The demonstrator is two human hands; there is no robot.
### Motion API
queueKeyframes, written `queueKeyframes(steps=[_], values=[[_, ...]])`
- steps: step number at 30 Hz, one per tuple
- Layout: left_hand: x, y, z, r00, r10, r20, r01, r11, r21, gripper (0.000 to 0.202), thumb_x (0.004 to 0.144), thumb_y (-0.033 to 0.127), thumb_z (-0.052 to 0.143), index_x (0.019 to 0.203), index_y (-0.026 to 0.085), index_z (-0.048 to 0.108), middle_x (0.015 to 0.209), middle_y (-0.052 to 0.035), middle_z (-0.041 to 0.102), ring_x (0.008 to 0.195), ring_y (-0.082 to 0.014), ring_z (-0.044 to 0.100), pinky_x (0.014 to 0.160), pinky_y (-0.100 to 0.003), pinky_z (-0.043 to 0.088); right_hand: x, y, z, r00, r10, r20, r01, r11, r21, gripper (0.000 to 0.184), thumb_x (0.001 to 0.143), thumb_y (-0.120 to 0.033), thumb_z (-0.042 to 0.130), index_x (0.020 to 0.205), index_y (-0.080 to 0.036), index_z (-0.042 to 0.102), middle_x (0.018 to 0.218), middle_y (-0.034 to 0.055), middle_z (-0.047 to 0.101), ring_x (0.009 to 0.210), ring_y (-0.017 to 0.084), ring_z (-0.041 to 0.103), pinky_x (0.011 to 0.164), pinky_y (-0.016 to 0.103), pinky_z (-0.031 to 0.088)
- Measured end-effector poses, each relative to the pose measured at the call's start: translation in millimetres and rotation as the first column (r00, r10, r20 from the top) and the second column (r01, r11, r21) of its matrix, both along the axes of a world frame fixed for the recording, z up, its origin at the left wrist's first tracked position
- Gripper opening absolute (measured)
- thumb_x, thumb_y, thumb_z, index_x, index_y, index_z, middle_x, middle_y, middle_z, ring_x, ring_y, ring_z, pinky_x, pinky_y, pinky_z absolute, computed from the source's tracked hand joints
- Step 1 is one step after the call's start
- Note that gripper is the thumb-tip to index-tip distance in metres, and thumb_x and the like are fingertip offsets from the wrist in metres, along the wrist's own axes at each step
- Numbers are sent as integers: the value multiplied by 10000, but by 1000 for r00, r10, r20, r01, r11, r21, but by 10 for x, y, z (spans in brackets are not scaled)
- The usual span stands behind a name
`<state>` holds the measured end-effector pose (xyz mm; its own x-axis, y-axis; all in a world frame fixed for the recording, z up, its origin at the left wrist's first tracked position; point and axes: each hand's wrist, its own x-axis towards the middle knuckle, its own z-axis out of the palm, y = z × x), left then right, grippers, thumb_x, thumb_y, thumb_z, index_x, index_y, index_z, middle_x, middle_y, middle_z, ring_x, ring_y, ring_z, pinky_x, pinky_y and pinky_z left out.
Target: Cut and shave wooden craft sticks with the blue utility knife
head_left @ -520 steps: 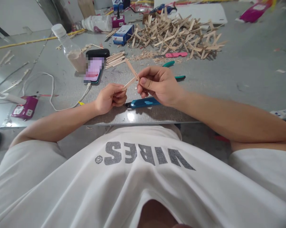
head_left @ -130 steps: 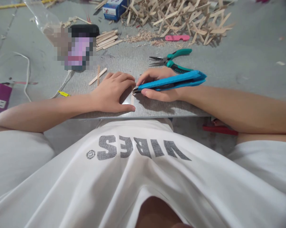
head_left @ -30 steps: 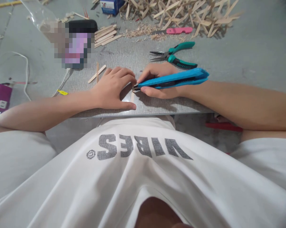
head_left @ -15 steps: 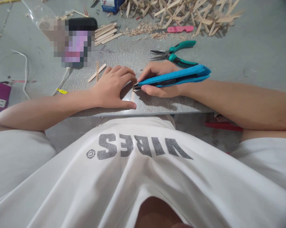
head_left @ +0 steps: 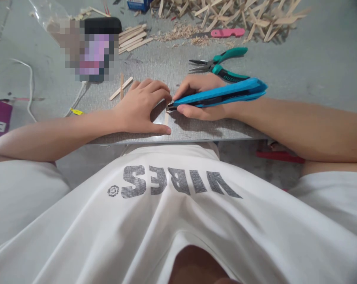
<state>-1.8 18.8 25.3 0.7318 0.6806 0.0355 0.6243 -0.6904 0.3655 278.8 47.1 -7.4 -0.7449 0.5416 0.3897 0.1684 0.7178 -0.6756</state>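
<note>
My left hand (head_left: 143,108) lies palm down on the grey board (head_left: 196,132), fingers spread, pinning a thin wooden stick (head_left: 166,118) between thumb and forefinger. My right hand (head_left: 200,98) grips a blue utility knife (head_left: 222,94) like a pen. Its blade tip touches the stick just beside my left fingertips. Most of the stick is hidden under my left hand.
Two crossed sticks (head_left: 121,87) lie left of my left hand. Green-handled pliers (head_left: 220,67) rest behind my right hand. Farther back are a stack of sticks (head_left: 134,37), shavings (head_left: 181,32), a pink tool (head_left: 227,32), a pile of stick pieces (head_left: 240,12), a phone (head_left: 92,51) and a white cable (head_left: 29,85).
Both hands hold nearly the same pose over the last second, the knife tip staying on the stick. Much earlier both hands held sticks in the air and the knife lay on the board.
</note>
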Motion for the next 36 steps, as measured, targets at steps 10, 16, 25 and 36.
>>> queueKeyframes(steps=[10,16,25,36], values=[[4,18,5,1000,3,-5,-3,1000,-12,826,787,813,855,1418,293,739,1615,-156,683,1512,-490,584,1285,-634,404,-19,-85,127,995,-79,57,81,996,-42,491,985,-655,838,1137,-212,694,1110,69,832,877,182,721,811,331,549],[-5,33,-14,1000,8,17,-8,1000,-14,885,744,856,864,1433,312,746,1593,-157,687,1505,-508,581,1285,-662,407,-15,-112,129,988,-126,89,131,990,-54,497,949,-690,856,1127,-249,711,1154,53,845,919,211,739,836,369,575],[1,35,-18,1000,7,6,-7,1000,9,875,749,840,858,1434,307,749,1606,-161,685,1500,-513,588,1279,-677,415,-2,-113,127,984,-153,96,154,988,-5,496,990,-685,815,1158,-223,747,1150,55,848,985,218,796,878,358,621],[4,-3,25,999,2,-42,0,999,49,835,812,812,794,1468,300,734,1618,-154,687,1485,-485,604,1258,-638,436,5,-111,68,988,-143,63,141,989,37,441,987,-639,795,1182,-245,753,1130,24,849,959,218,826,857,359,672]])
